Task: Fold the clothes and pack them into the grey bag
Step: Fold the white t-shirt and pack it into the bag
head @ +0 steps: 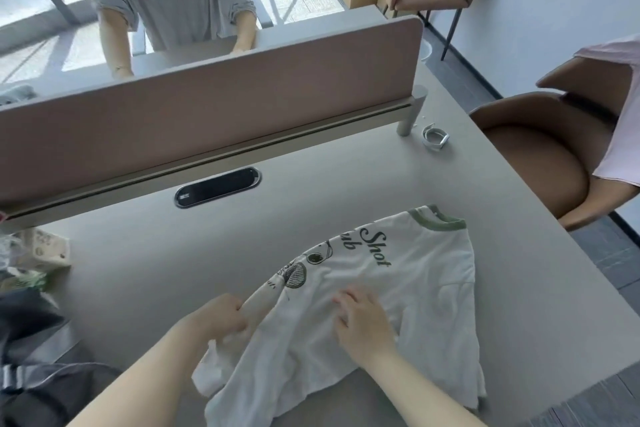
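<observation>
White T-shirt (398, 288) lies on the table (346, 184), left hand (221, 317) gripping its fold, right hand (363, 322) pressing flat.

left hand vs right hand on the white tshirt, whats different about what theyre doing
The left hand is closed, pinching a folded edge of the white t-shirt; the right hand lies open, fingers spread flat on the fabric. The left hand sits at the shirt's left edge, the right hand nearer its middle. Both are bare and touch the same shirt on the table.
</observation>
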Available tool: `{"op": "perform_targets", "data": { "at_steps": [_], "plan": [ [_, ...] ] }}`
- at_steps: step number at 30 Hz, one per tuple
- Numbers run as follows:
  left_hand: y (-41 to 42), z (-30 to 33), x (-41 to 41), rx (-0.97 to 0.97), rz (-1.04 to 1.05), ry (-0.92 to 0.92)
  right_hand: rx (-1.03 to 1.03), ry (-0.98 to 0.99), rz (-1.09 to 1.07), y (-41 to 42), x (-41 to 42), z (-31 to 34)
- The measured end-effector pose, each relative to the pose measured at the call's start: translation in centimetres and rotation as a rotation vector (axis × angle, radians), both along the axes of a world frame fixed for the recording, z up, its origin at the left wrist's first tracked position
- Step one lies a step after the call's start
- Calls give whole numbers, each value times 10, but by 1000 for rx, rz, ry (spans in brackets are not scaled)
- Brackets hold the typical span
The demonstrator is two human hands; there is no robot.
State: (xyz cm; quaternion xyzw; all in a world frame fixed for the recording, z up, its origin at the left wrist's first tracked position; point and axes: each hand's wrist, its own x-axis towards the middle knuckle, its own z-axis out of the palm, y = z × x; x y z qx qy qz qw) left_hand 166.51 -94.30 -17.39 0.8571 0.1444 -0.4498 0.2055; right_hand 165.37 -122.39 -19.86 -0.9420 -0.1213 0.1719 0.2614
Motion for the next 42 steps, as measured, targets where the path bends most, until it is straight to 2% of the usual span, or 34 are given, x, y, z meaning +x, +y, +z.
{"op": "perform_targets", "data": {
  "at_steps": [4,5,7,9,11,13,17,20,22,25,29,32,35,37,40,42],
  "plan": [
    [35,16,-7,50,194,-446,-183,1,-22,7,-19,-3],
    [44,18,-11,94,242,-498,-235,39,-37,11,-24,-1],
    [60,17,-21,190,245,-428,-307,55,-98,24,-34,4],
    [70,9,-31,157,237,-334,-231,-24,-111,40,-51,8],
    [74,2,-32,31,286,-400,-75,-82,-54,57,-72,9],
    [74,2,-31,-47,392,-525,-13,-125,76,75,-91,10],
    [86,1,-29,-131,564,-516,-126,52,257,107,-118,11],
    [88,1,-34,-101,568,-548,-283,-10,320,123,-129,6],
    [85,3,-34,-108,583,-574,-270,-96,384,134,-133,3],
    [85,1,-34,-91,578,-504,-266,-216,460,145,-132,-5],
    [89,-9,-39,-123,532,-381,-231,-298,439,150,-127,-6],
    [90,-6,-43,-151,635,-450,-65,-298,367,147,-125,4],
    [96,-4,-41,-220,844,-535,207,-223,89,141,-115,23],
    [102,-5,-40,-257,876,-491,267,-202,-56,135,-107,34],
    [104,-12,-36,-255,784,-379,252,-110,0,129,-101,42],
    [98,-12,-30,-305,734,-370,212,-69,64,127,-103,42]
  ]
}}
